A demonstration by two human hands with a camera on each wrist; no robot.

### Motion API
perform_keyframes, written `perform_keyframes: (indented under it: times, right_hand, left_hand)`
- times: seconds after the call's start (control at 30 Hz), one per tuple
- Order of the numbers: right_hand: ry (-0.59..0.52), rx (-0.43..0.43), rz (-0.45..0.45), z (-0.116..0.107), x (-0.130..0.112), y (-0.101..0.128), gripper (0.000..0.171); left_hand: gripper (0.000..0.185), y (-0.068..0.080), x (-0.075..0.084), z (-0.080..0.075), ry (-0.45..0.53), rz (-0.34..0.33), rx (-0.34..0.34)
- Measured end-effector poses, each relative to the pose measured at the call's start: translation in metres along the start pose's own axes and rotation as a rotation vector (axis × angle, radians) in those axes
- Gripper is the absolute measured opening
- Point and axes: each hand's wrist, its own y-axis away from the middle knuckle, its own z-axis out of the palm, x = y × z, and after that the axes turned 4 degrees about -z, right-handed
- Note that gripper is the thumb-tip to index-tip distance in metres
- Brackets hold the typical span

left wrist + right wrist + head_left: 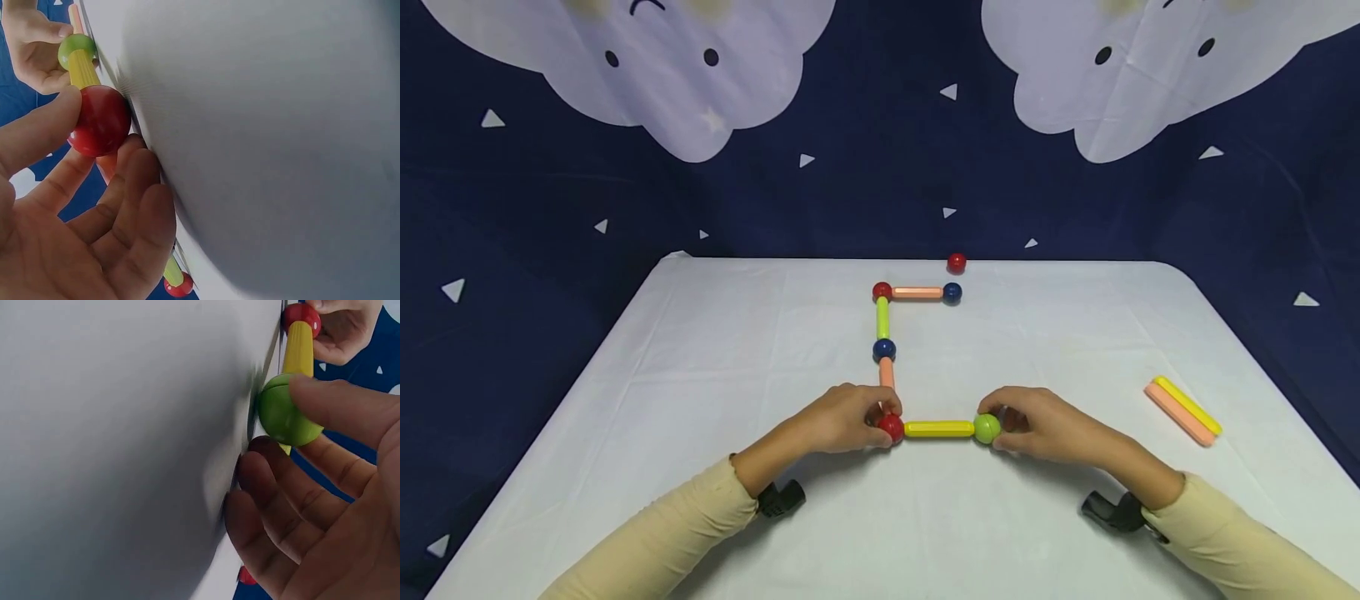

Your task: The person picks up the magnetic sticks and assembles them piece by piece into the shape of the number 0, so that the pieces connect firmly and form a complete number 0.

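In the head view my left hand (850, 417) pinches a red ball (892, 428) at the near corner of a rod-and-ball chain. A yellow rod (938, 429) runs from it to a green ball (987, 428), which my right hand (1045, 423) grips between thumb and fingers. From the red ball an orange rod (887, 372) leads back to a blue ball (884, 349), partly covered by my left fingers. Beyond it come a lime rod (883, 318), another red ball (882, 292), a second orange rod (917, 292) and a second blue ball (952, 293).
A loose red ball (957, 263) sits at the table's far edge. To the right, a loose yellow rod (1187, 404) and orange rod (1178, 414) lie side by side on the white table (715, 350). A dark blue curtain (880, 183) hangs behind.
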Motion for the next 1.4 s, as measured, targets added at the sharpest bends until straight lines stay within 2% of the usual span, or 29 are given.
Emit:
perform_keyframes:
  times: [0.47,0.7,0.87,0.97,1.07,1.2,1.4]
  right_hand:
    - [0.012,-0.043,-0.025,-0.002,-0.001,-0.005,0.035]
    - [0.024,-0.029,-0.005,-0.003,0.000,0.000,0.037]
    - [0.103,0.060,0.003,-0.020,0.010,0.017,0.037]
    - [0.205,0.155,0.014,-0.034,0.026,0.029,0.031]
    - [0.325,0.251,0.020,-0.047,0.043,0.042,0.027]
    - [0.429,0.320,0.110,-0.065,0.061,0.064,0.025]
    - [0.555,0.309,0.324,-0.081,0.081,0.087,0.023]
  left_hand:
    - [0.027,0.003,-0.001,-0.001,-0.007,-0.003,0.009]
    - [0.033,0.006,-0.001,-0.001,-0.050,-0.012,0.060]
    - [0.041,0.006,-0.002,-0.013,-0.084,-0.065,0.169]
    - [0.044,0.001,-0.006,-0.024,-0.078,-0.074,0.230]
    - [0.044,-0.008,-0.012,-0.033,-0.085,-0.065,0.262]
    - [0.042,-0.024,-0.021,-0.041,-0.094,-0.059,0.282]
    - [0.041,-0.039,-0.026,-0.052,-0.087,-0.090,0.263]
